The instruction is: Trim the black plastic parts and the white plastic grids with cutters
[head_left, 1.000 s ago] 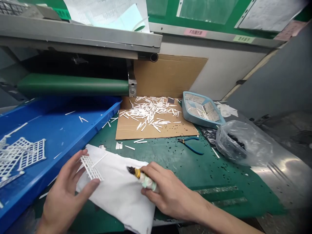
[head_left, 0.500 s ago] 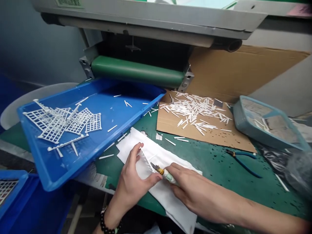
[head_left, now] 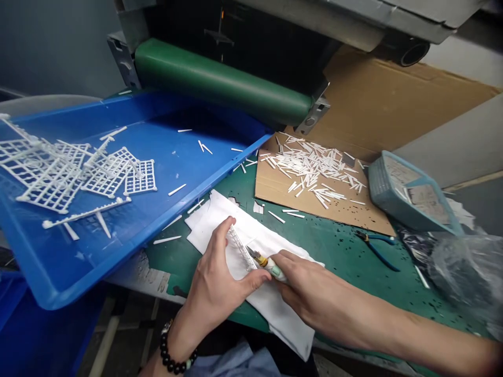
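My left hand point(head_left: 218, 293) pins a narrow white plastic grid piece point(head_left: 240, 248) against a folded white cloth point(head_left: 214, 217), holding it between thumb and fingers. The grid sits nearly edge-on to me. My right hand point(head_left: 314, 296) grips a small hand tool point(head_left: 261, 261) with a dark tip, a yellow collar and a pale taped handle. That dark tip rests at the grid's edge, close to my left thumb. Several larger white grid pieces point(head_left: 139, 178) lie in a blue plastic tray point(head_left: 188, 152) to my left.
Loose white plastic sticks lie heaped on a cardboard sheet point(head_left: 275, 191) beyond the cloth. Blue-handled pliers point(head_left: 375, 246) rest on the green mat point(head_left: 334, 246), which is dotted with black specks. A grey-blue basket point(head_left: 377, 180) and a plastic bag point(head_left: 467, 272) stand at right.
The view has swung left, bringing the blue tray fully in. My left hand has turned the grid onto its edge, and the tool's tip has come up against it.
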### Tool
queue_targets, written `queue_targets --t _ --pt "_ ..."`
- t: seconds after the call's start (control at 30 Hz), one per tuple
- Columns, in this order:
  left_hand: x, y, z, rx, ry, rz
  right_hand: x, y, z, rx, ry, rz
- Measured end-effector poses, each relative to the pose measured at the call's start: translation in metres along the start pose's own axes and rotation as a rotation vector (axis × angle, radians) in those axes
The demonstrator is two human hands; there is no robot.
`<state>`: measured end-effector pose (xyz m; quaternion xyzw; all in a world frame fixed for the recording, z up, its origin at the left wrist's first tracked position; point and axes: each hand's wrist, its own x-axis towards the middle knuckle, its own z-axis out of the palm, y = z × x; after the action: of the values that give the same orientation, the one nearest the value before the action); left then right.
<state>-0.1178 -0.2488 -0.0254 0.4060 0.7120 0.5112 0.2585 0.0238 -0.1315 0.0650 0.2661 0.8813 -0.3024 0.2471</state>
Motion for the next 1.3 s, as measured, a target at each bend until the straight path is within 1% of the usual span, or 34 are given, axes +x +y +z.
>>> queue_targets --t 0.33,0.47,0.6,0.77,0.83,0.97,1.03,1.13,1.3 --pt "-0.001 0.000 0.000 0.011 0.002 0.015 0.008 -0.008 0.000 -0.047 0.001 0.048" --pt "0.000 0.000 0.000 0.029 0.010 0.013 0.011 -0.006 0.003 -0.067 0.031 0.018" --pt "0.001 -0.001 0.001 0.038 0.005 0.020 0.011 -0.006 0.001 -0.108 0.054 -0.020" --pt "0.000 -0.003 0.003 0.041 0.026 0.036 0.014 -0.010 -0.002 -0.143 0.019 0.017" --pt "0.000 -0.004 0.003 0.046 0.024 0.048 0.017 -0.010 -0.001 -0.108 0.031 0.021" --pt "0.001 -0.006 0.003 0.059 0.011 0.070 0.021 -0.008 0.006 0.089 0.059 0.018" --pt "0.001 -0.007 0.003 0.058 0.017 0.068 0.023 -0.006 0.011 0.141 0.082 0.007" --pt "0.000 -0.007 0.004 0.059 0.023 0.057 0.025 -0.002 0.018 0.130 0.106 -0.012" --pt "0.001 -0.006 0.005 0.078 0.035 0.057 0.028 0.007 0.021 0.110 0.089 -0.045"
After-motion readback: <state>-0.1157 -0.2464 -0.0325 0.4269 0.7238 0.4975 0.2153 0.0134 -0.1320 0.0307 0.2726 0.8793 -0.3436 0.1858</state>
